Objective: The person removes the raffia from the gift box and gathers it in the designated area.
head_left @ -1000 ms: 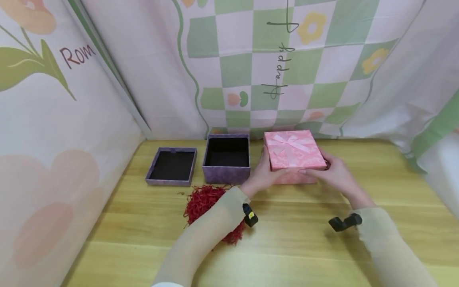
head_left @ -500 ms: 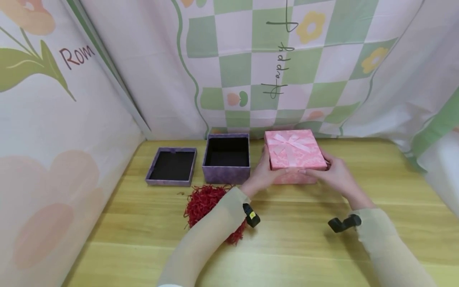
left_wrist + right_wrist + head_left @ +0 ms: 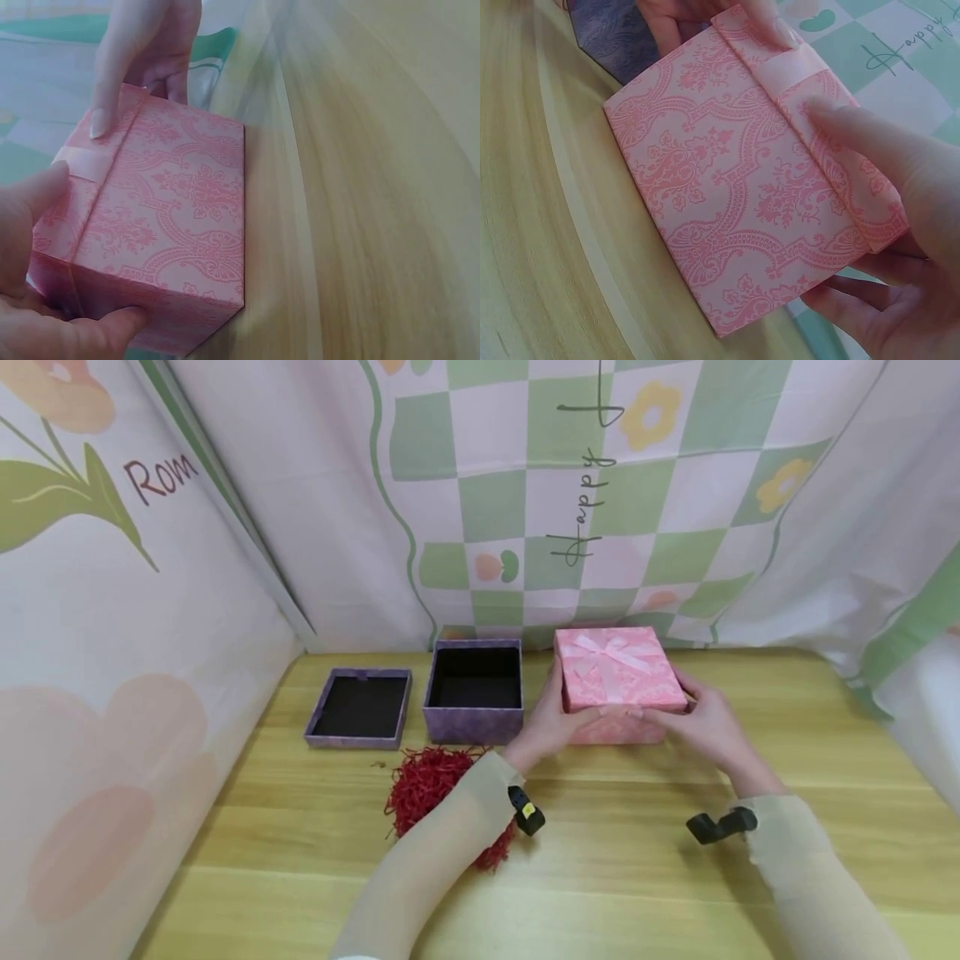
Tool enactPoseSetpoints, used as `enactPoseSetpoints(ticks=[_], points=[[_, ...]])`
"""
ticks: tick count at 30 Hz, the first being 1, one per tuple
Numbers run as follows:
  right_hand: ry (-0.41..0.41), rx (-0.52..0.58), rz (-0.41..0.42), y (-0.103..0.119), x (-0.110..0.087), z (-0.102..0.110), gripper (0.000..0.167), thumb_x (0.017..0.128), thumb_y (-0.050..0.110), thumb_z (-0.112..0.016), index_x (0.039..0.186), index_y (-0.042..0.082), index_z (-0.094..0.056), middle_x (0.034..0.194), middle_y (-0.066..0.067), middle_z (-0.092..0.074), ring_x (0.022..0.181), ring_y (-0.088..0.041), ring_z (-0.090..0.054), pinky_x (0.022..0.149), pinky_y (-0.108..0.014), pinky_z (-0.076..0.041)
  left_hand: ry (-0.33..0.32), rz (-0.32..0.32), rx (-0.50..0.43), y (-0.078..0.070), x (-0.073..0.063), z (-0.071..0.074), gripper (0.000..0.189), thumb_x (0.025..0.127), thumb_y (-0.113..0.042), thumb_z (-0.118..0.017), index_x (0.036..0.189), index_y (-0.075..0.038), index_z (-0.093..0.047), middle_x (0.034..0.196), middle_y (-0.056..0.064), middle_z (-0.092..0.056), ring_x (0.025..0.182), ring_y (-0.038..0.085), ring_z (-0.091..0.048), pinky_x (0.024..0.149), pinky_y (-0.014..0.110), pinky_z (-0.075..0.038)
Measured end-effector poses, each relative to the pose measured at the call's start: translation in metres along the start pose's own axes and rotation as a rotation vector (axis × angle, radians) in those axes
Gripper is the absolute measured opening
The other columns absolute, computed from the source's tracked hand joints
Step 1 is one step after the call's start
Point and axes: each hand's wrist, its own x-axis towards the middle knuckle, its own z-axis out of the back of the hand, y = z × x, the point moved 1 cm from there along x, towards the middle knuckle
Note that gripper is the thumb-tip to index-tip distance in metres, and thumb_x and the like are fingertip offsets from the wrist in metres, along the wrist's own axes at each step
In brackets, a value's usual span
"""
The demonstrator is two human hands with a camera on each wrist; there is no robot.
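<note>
1. Left hand [image 3: 551, 724]: grips the pink box [image 3: 615, 733] at its front left corner. The thumb lies along the front rim of the lid [image 3: 654, 687]; in the left wrist view a fingertip rests on the side wall below that rim.
2. Right hand [image 3: 703, 722]: grips the front right corner to match, thumb on the lid's front rim, other fingers bent around the right side and partly hidden. The two thumb tips flank the ribbon band [image 3: 791, 69].
3. The pink box sits near the back edge of the table [image 3: 600, 877], right of that edge's middle, lid on. It looks like stiff papered card, probably light, though its contents cannot be seen. The printed paper seems smooth, so a dry, even hold should do; hard pressure could dent the walls or crush the corners.
4. Best holds: the lid's rim at opposite sides for the lid alone, the lower walls for the whole box. The bow [image 3: 609, 653] on top looks soft and loosely fixed, a poor handle.
5. Left of it, near the same back edge, stands a purple box [image 3: 474, 727], uncovered, black inside.
6. Nearer the table's back left corner lies a shallow purple lid [image 3: 352, 742], inside up.
7. Red shredded paper [image 3: 423, 785] lies in front of the purple box, farther from the back edge, partly under the left sleeve [image 3: 427, 860].
</note>
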Motion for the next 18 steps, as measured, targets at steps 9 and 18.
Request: enactPoseSetpoints(ticks=[9, 18], points=[[-0.004, 0.026, -0.019, 0.0047, -0.0022, 0.0011, 0.094, 0.088, 0.036, -0.083, 0.161, 0.009, -0.029, 0.152, -0.024, -0.045, 0.125, -0.033, -0.053, 0.077, -0.010, -0.049, -0.008, 0.001, -0.003, -0.0010, -0.0009, 0.0010, 0.113, 0.090, -0.022, -0.082, 0.165, -0.025, 0.002, 0.169, -0.002, -0.009, 0.149, 0.013, -0.021, 0.117, 0.029, -0.023], [-0.012, 0.029, -0.012, 0.0058, -0.0059, 0.0015, 0.094, 0.089, 0.038, -0.081, 0.162, 0.013, -0.029, 0.149, -0.023, -0.048, 0.112, -0.015, -0.058, 0.074, -0.014, -0.052, -0.008, -0.005, 0.020, -0.0017, -0.0010, 0.0003, 0.113, 0.090, -0.026, -0.082, 0.165, -0.024, 0.003, 0.170, -0.002, -0.007, 0.149, 0.012, -0.018, 0.118, 0.030, -0.022]])
